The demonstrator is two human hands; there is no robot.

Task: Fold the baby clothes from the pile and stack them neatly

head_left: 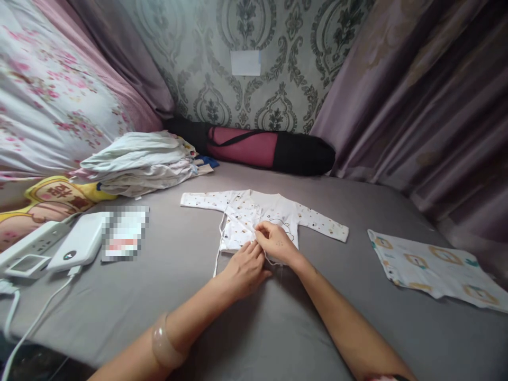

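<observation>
Two bare forearms reach in from the near edge over a grey sheet (127, 307), the left one wearing a pale bangle (169, 341). The left hand (244, 270) lies palm down, fingers close together, its fingertips at the near hem of a small white shirt (246, 217); whether it pinches anything there I cannot tell. Just right of it and slightly farther, the right hand (275, 242) has thumb and forefinger pressed together, apparently on a thin tie, mostly hidden by the fingers. The shirt lies flat in the middle, sleeves out left and right, a loose white cord (216, 262) hanging past its left side. The step in hand looks like working the tie at the front; the next move calls for a firm pinch with the right and a steady left, so that the hem does not ruck up. Well apart on the right lies a printed cloth (436, 264), on the left a white power bank (77, 241); farther off come piled clothes (146, 159) and, beyond, a long bag (246, 145) before the wall (278, 95)
</observation>
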